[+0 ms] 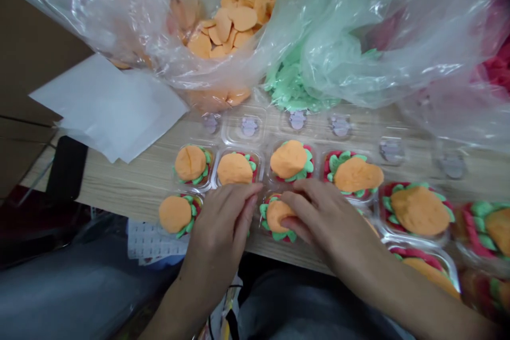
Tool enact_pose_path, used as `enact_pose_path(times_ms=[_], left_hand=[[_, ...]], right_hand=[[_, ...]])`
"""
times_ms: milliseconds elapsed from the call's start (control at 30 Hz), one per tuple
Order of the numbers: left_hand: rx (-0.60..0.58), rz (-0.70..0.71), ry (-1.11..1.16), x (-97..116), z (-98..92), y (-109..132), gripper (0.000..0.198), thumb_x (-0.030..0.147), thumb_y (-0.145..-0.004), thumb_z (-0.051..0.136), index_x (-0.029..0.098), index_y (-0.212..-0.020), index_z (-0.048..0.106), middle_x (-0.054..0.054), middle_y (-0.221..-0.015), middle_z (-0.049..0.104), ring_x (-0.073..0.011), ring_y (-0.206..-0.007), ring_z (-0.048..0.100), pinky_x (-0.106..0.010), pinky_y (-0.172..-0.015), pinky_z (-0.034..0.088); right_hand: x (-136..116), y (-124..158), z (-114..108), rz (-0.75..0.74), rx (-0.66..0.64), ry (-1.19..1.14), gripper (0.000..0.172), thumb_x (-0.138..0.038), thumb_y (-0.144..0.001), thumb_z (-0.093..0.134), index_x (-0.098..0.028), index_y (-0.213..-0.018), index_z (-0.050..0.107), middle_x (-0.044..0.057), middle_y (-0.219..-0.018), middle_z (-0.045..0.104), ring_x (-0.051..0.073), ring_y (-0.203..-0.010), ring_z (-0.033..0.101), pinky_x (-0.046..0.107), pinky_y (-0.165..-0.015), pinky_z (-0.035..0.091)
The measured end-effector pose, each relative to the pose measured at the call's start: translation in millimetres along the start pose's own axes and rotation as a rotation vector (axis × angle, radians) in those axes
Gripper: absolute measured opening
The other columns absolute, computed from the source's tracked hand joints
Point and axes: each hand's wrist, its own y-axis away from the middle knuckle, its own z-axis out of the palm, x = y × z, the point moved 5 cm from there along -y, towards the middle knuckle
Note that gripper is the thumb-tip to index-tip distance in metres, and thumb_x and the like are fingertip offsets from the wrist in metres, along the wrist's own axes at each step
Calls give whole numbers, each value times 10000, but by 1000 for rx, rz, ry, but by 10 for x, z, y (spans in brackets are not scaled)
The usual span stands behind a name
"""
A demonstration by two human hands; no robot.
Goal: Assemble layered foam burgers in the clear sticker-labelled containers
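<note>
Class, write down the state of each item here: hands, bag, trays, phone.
right hand: fingers resting on the orange shape
left hand: fingers extended, beside the orange shape
orange shape: lying on green and red layers
clear plastic bag: open, holding orange pieces
back-row tray: uncovered, lilac shape inside
black phone: lying flat

Glossy clear plastic trays

Orange dough disc lying on green-red petal layer inside clear plastic tray.
</note>
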Motion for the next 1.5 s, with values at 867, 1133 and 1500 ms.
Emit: enact_pose_path(times_ms=[867,1133,1500], left_hand=[[-168,123,-215,229,254,-108,90,240,-833,483,201,-891,540,-28,-842,616,-220,-799,510,-375,-713,344],[-82,312,-57,621,420,56,111,182,-817,527,189,-897,604,-25,-857,619,-182,-825,507,-329,-739,356],[56,357,53,707,355,149,108,146,-808,527,171,-842,626,-6,-822,669,-135,-804,554,-313,-838,370]], right_hand=[[332,945,-282,220,257,297,450,-331,-781,586,-109,-1162,494,135,-1126,567,296,-1006,478,462,-798,384],[317,953,-276,294,313,63,110,-242,-833,508,-207,-932,541,26,-900,642,206,-837,557,365,-730,398],[439,897,-279,415,253,-393,176,-207,-809,541,-249,-968,477,-21,-852,604,132,-774,585,223,-622,478]])
